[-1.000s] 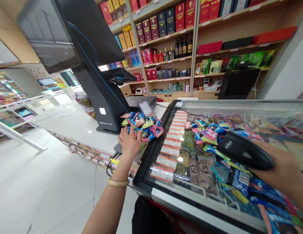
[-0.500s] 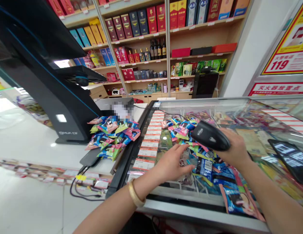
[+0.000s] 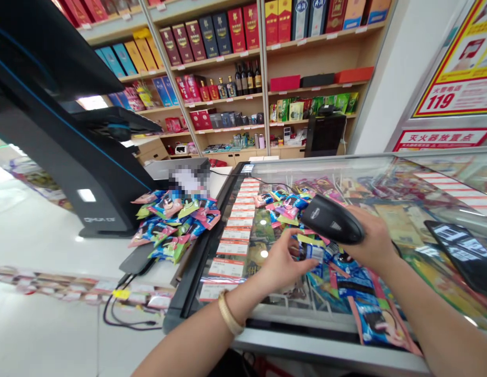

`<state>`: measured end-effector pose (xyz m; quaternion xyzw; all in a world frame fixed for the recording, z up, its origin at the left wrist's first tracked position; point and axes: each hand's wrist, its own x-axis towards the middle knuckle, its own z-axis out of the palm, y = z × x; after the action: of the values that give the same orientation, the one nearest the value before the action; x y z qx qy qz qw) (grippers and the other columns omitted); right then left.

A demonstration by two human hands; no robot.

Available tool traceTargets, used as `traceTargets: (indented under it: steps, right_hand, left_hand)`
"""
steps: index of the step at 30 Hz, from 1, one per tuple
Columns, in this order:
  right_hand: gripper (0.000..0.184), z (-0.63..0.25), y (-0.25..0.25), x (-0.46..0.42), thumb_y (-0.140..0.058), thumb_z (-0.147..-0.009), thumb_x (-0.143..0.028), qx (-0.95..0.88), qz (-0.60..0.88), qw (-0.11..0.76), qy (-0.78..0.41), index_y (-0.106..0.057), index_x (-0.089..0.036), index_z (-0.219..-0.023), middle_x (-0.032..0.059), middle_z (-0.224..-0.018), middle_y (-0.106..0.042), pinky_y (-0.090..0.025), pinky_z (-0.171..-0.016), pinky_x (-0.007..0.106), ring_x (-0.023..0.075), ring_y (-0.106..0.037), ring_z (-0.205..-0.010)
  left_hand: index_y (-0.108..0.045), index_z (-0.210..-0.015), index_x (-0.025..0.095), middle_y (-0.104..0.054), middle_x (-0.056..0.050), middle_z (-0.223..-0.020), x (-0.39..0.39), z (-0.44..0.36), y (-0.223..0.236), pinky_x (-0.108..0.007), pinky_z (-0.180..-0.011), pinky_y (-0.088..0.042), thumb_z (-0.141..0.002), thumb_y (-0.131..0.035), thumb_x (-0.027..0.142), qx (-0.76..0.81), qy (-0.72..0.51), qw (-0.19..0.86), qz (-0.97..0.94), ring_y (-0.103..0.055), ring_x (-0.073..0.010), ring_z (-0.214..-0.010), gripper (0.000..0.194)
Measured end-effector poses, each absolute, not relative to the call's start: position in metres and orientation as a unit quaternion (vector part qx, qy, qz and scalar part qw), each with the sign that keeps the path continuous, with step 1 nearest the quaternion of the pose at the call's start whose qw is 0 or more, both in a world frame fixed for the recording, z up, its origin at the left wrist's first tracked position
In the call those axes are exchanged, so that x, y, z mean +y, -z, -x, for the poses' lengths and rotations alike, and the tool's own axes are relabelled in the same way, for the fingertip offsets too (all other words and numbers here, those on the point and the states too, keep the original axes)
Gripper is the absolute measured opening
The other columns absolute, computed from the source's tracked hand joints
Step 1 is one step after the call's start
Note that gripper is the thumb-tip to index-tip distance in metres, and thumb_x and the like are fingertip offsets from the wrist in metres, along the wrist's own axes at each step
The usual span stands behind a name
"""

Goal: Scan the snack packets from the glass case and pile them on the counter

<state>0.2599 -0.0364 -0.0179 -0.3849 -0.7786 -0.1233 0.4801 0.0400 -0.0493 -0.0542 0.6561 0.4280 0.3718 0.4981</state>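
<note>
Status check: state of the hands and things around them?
Left hand, closed on a snack packet.
Right hand, wrapped around the scanner.
Packets on the glass, loosely spread.
Packets by the monitor stand, heaped.
Monitor stand, upright.
Phone, lying flat on the glass.

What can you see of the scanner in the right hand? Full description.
The scanner is black, apparently plastic, with a broad, rounded head, a small pale logo near the front and another pale mark further back. The right hand grips it, hiding the handle. Its head points forward-left over the snack packets; whether it touches any is unclear. No lit beam shows.
</note>
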Motion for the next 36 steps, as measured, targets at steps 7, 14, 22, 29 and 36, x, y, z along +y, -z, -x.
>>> traceTargets:
  steps: [7,14,22,29,36]
  right_hand:
    - [0.014,-0.259,0.017,-0.038,-0.065,-0.080,-0.026,-0.786,0.401,0.460,0.099,-0.069,-0.020,-0.092,0.0075,-0.083,-0.074,-0.056,-0.066,0.034,0.0245,-0.072,-0.076]
    - [0.015,-0.258,0.019,-0.038,-0.062,-0.082,-0.030,-0.814,0.426,0.385,0.091,-0.071,-0.021,-0.090,0.0063,-0.081,-0.073,-0.051,-0.063,0.031,0.0219,-0.069,-0.072]
    - [0.016,-0.257,0.016,-0.039,-0.063,-0.081,-0.032,-0.823,0.432,0.359,0.089,-0.072,-0.022,-0.090,0.0052,-0.081,-0.073,-0.049,-0.064,0.030,0.0213,-0.069,-0.072]
    - [0.018,-0.258,0.017,-0.039,-0.063,-0.082,-0.036,-0.826,0.441,0.344,0.067,-0.072,-0.022,-0.089,0.0060,-0.081,-0.073,-0.047,-0.062,0.029,0.0211,-0.068,-0.072]
    - [0.018,-0.258,0.016,-0.039,-0.060,-0.084,-0.034,-0.826,0.427,0.357,0.086,-0.071,-0.022,-0.090,0.0051,-0.078,-0.071,-0.048,-0.061,0.029,0.0203,-0.066,-0.069]
  left_hand:
    - [-0.057,-0.124,0.020,-0.070,-0.008,-0.114,-0.014,-0.007,0.034,-0.028,-0.062,-0.063,-0.079,-0.078,0.039,0.421,-0.521,0.574,-0.471,-0.072,-0.0188,-0.088,0.054]
    - [-0.061,-0.122,0.018,-0.076,-0.011,-0.114,0.007,0.010,0.040,-0.038,-0.084,-0.065,-0.074,-0.079,0.017,0.466,-0.543,0.454,-0.530,-0.075,-0.0247,-0.102,0.052]
    - [-0.061,-0.123,0.016,-0.079,-0.009,-0.105,0.004,0.009,0.037,-0.040,-0.093,-0.063,-0.074,-0.075,0.014,0.450,-0.522,0.455,-0.565,-0.077,-0.0243,-0.100,0.051]
    - [-0.063,-0.123,0.016,-0.077,-0.012,-0.115,0.003,0.010,0.037,-0.040,-0.092,-0.063,-0.074,-0.078,0.016,0.443,-0.526,0.461,-0.561,-0.075,-0.0257,-0.106,0.052]
    - [-0.062,-0.125,0.016,-0.077,-0.011,-0.111,0.007,0.009,0.042,-0.041,-0.090,-0.063,-0.072,-0.079,0.016,0.447,-0.524,0.468,-0.553,-0.076,-0.0252,-0.100,0.055]
